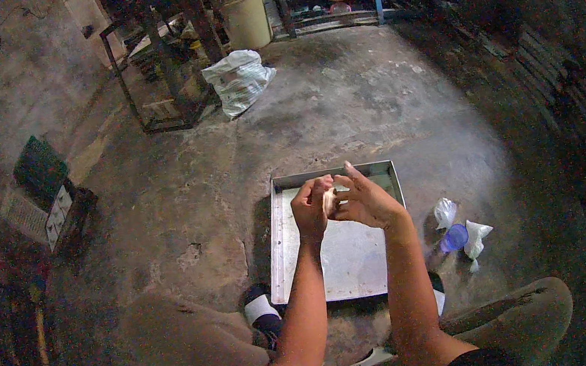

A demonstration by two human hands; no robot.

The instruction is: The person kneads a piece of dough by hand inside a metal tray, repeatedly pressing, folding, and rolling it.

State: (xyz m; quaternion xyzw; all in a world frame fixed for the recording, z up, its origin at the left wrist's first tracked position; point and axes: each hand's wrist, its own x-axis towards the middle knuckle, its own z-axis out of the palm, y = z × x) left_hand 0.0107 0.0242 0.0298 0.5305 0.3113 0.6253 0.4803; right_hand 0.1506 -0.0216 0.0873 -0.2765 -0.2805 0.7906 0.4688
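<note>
Above a shallow square metal tray [357, 279], both of my hands are raised close together. My left hand [309, 209] is closed around a small pale lump [330, 202], cream in colour; it looks soft, like dough, but I cannot make out its kind. Facing it from the right is my right hand [368, 200], its fingers spread and slightly bent. Those fingertips reach the lump's side, and whether they press on it is hard to see. The tray lies on the floor between my legs, and my forearms cover part of it.
To the tray's right lie a purple-blue cup [454, 238], a knotted clear bag [445, 212] and a bag of white powder [477, 237]. A white sack [240, 81] slumps by a metal frame [169, 88]. A dark green object [41, 171] stands at left.
</note>
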